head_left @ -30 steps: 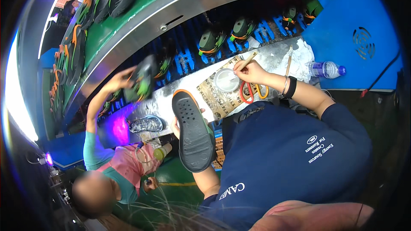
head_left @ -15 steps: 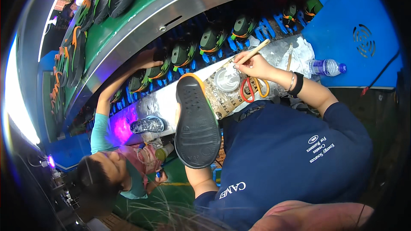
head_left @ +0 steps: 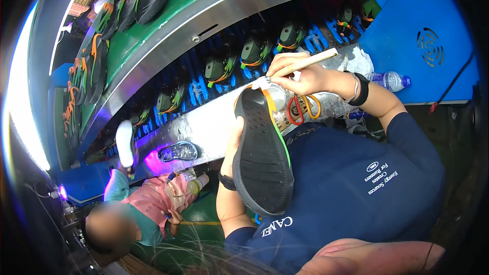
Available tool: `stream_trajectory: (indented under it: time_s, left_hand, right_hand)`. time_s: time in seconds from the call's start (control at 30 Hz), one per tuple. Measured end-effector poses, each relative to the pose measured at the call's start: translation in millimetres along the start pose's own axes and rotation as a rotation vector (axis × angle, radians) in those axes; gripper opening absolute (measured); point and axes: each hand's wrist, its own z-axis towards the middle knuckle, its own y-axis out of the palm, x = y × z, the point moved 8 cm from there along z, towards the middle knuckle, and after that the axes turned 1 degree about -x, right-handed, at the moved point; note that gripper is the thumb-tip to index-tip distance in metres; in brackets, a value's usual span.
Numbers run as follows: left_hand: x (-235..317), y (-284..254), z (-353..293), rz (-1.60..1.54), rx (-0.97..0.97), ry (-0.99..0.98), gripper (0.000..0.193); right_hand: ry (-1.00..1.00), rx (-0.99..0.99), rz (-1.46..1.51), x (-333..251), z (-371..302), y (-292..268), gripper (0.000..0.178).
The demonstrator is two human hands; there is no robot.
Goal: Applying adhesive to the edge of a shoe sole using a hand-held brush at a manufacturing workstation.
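My left hand (head_left: 236, 135) grips the side of a large black shoe sole (head_left: 262, 158) with an orange and green edge, its tread facing up; most fingers are hidden behind it. In my closed right hand (head_left: 300, 74) is a brush (head_left: 313, 62) with a pale wooden handle. White bristles or paste at its tip meet the orange end of the sole. Just beyond the sole sits a round clear dish (head_left: 278, 94), partly covered. Scissors (head_left: 295, 111) with red and orange handles lie next to it on brown printed paper.
Shoe uppers (head_left: 220, 66) stand on blue racks along the far side. A smaller sole (head_left: 178, 151) lies on the bench (head_left: 211, 122). At right are a water bottle (head_left: 389, 80) and a blue cabinet (head_left: 433, 20). A co-worker (head_left: 153, 198) at left holds a white-faced sole (head_left: 125, 142).
The brush has left the dish and now touches the sole's end. The sole has moved right. The co-worker's arm has drawn back from the rack and now holds a white-faced sole.
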Motion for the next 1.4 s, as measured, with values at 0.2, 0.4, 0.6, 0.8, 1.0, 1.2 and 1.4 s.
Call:
stream_trajectory:
  time_s: [0.2, 0.4, 0.6, 0.8, 1.0, 1.2, 1.4]
  left_hand:
    - [4, 0, -2, 0.089, -0.017, 0.025, 0.049]
    - [12, 3, 1, 0.114, -0.076, 0.025, 0.046]
    - [30, -16, 17, 0.281, -0.078, 0.187, 0.043]
    - [42, -3, 16, 0.421, -0.052, 0.288, 0.052]
    - [55, 5, 12, 0.576, -0.011, 0.385, 0.043]
    - [59, 18, 12, 0.652, -0.034, 0.398, 0.038]
    - [66, 20, 15, 0.655, -0.040, 0.421, 0.038]
  right_hand:
    - [-0.223, -0.005, -0.020, -17, 11, 1, 0.009]
    - [-0.143, -0.029, -0.047, -8, -6, -3, 0.009]
    - [0.291, -0.093, 0.234, -2, -20, 11, 0.006]
    - [0.252, 0.189, 0.196, 10, -7, -16, 0.008]
    - [0.349, 0.019, 0.234, 2, -19, -4, 0.004]
    - [0.247, 0.235, 0.206, 6, -7, -22, 0.007]
    - [0.200, 0.190, 0.095, -13, 2, -13, 0.006]
